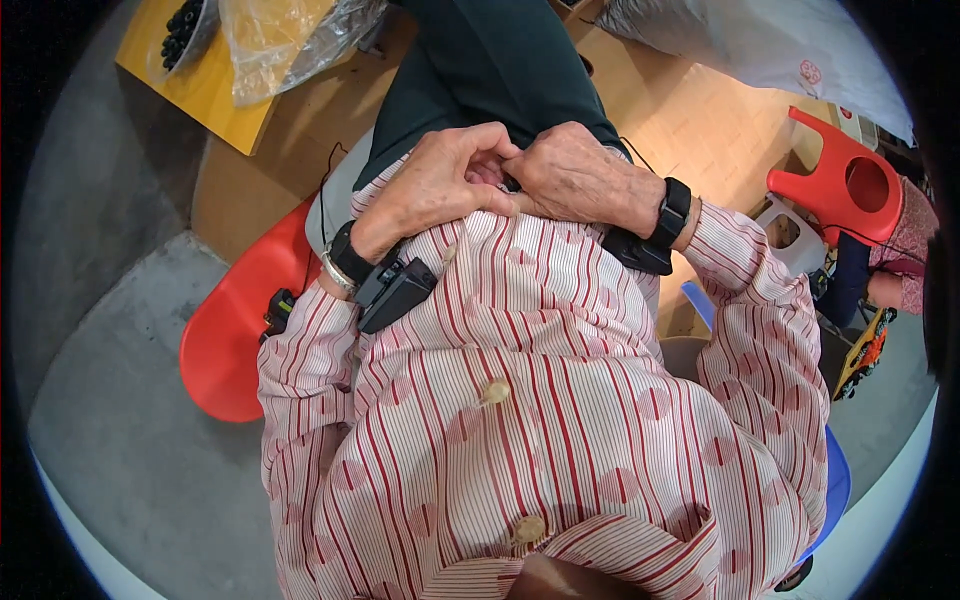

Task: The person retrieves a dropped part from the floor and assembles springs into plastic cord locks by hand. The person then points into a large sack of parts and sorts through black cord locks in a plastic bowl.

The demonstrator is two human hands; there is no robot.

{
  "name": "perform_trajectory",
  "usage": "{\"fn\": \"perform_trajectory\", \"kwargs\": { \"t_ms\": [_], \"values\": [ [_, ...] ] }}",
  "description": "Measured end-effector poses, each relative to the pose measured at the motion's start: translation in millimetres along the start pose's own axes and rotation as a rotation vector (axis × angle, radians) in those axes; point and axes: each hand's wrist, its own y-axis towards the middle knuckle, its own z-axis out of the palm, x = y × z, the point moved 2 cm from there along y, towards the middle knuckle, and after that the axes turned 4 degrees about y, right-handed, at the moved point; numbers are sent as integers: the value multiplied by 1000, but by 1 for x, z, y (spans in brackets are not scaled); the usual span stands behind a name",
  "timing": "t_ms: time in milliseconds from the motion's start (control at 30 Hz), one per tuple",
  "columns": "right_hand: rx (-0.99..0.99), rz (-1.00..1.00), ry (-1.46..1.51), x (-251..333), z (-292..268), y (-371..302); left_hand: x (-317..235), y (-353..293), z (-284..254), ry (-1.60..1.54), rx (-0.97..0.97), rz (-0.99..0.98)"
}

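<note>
My left hand (432,188) and my right hand (584,174) meet over my lap, in front of the striped red and white shirt (520,320). The left one is closed, thumb and fingers curled round toward the right hand's fingertips. My right hand is closed too, its knuckles up and its fingers bent down out of sight. Between them shows a small dark bit (511,184), too covered to name. Both hands rest close to the shirt's hem, above the dark green trousers (490,70). Each wrist wears a black strap with a black device.
A yellow table (190,95) at the far left bears a clear bowl of dark round beads (184,32) and a clear plastic bag (285,50). A red seat (235,330) stands at left, a red chair (840,180) at right. Another person's arm (890,270) shows at the right edge.
</note>
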Motion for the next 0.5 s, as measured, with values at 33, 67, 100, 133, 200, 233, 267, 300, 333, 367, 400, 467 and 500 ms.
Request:
{"fn": "perform_trajectory", "kwargs": {
  "t_ms": [33, 67, 100, 133, 200, 233, 267, 300, 333, 367, 400, 467, 500],
  "values": [
    [-26, -7, -2, 0, 1, -1, 0, 0, 0, -17, -2, 0],
    [-25, -5, -2, -1, 2, -1, 1, 1, 1, -17, -1, 0],
    [-35, -4, 7, -1, 3, -2, 2, 1, 2, -7, -13, 2],
    [-44, -2, 16, -2, 4, -2, 3, 1, 2, 3, -24, 5],
    [-62, -9, 12, -1, 4, -2, 3, 1, 3, -6, -19, 1],
    [-81, -17, 7, 0, 4, -2, 4, 1, 3, -15, -15, -1],
    [-79, -17, 8, 0, 4, -2, 4, 0, 4, -16, -15, -3],
    [-38, -7, -1, 1, 5, -1, 5, 0, 4, -18, -22, 10],
    [4, 4, -11, 1, 5, -1, 5, 0, 4, -20, -29, 22],
    [5, 4, -11, 0, 6, -1, 5, 0, 4, -21, -29, 21],
    [-7, -9, -20, 0, 7, -2, 3, 1, 4, 0, -18, 19],
    [-18, -20, -29, -1, 7, -3, 3, 1, 5, 18, -5, 17],
    [5, -22, -31, -1, 6, -2, 2, 1, 5, 16, -9, 30]
  ]
}}
